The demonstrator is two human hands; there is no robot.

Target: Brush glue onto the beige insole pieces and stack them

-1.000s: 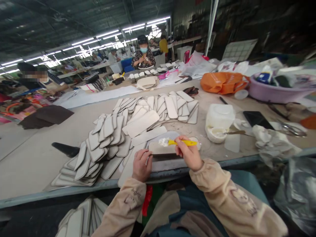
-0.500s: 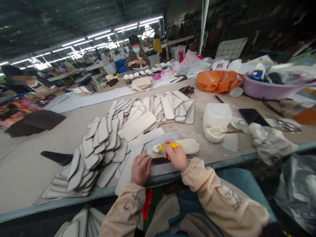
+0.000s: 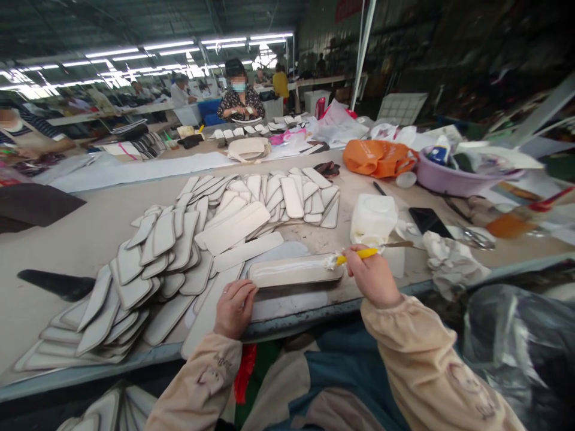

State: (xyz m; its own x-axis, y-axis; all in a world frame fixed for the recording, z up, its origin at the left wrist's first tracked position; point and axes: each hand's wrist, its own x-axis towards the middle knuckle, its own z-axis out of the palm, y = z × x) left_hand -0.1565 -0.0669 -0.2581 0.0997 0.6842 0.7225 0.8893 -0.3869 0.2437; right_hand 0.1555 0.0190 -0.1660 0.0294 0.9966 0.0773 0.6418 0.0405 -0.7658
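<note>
My right hand [image 3: 374, 277] is closed round a yellow-handled brush [image 3: 354, 255]. Its white, glue-laden bristles touch the right end of a long beige pad [image 3: 291, 271] lying flat near the table's front edge. A pale wet streak runs along the pad's top. My left hand [image 3: 234, 307] rests with curled fingers on the pad's left end and the sheet beneath it, pressing it down. Behind the pad spreads a large fan of several similar grey-beige pads [image 3: 179, 251]. A white glue tub [image 3: 372, 216] stands just beyond my right hand.
A crumpled white rag [image 3: 451, 263], a black phone [image 3: 429, 221], scissors [image 3: 476, 238], an orange bag [image 3: 377, 158] and a purple basin [image 3: 453, 176] lie to the right. A dark piece [image 3: 54, 282] lies at left. Other people sit at benches behind. More pads are stacked below the table edge [image 3: 99, 413].
My right hand has drawn the brush from the pad's left end to its right end, leaving a glue streak. The view has swung left; my left hand stays on the pad's left end.
</note>
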